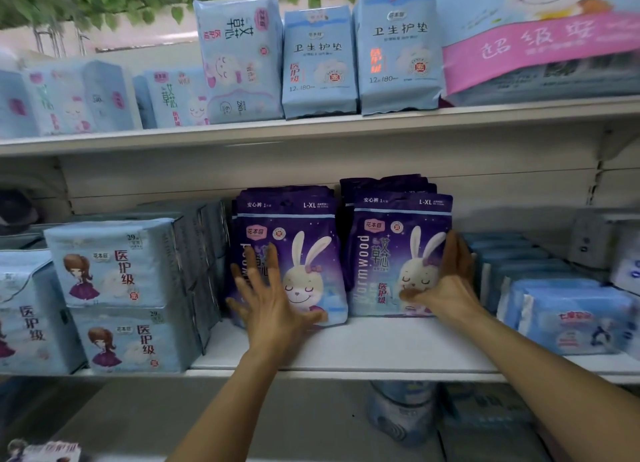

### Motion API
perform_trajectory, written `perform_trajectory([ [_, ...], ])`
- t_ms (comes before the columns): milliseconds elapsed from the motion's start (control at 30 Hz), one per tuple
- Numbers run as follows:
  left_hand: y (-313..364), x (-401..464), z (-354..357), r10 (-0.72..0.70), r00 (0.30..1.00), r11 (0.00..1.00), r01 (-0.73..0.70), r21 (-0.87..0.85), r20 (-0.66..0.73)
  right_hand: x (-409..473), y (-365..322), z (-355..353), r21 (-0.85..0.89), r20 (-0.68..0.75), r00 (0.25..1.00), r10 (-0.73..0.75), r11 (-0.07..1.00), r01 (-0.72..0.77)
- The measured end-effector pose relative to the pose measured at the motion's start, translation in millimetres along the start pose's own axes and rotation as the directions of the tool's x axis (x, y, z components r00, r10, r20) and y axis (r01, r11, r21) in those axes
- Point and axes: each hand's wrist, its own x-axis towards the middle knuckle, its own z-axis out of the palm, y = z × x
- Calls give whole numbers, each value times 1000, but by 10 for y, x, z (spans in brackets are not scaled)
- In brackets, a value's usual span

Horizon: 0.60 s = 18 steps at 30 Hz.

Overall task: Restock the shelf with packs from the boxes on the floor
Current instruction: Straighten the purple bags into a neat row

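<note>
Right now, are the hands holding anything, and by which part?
The right hand grips the right purple rabbit-print pack by its lower right edge. The left hand lies open, fingers spread, on the left purple rabbit-print pack, gripping nothing.

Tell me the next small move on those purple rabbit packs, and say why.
Probably push the left purple stack back with the flat left hand. Its front pack sits nearer the shelf edge than the right purple stack, which the right hand grips at its side. That would level the two fronts.
</note>
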Motion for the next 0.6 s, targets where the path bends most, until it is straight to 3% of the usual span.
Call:
perform_trajectory([
  [300, 27, -9, -41, 0, 1000, 998, 1, 65, -10, -22, -60, -125, -95, 54, 998, -30, 995, 35],
  [600, 117, -65, -160, 76, 994, 997, -74, 27, -72, -147, -156, -297, -165, 53, 996, -74, 983, 82],
])
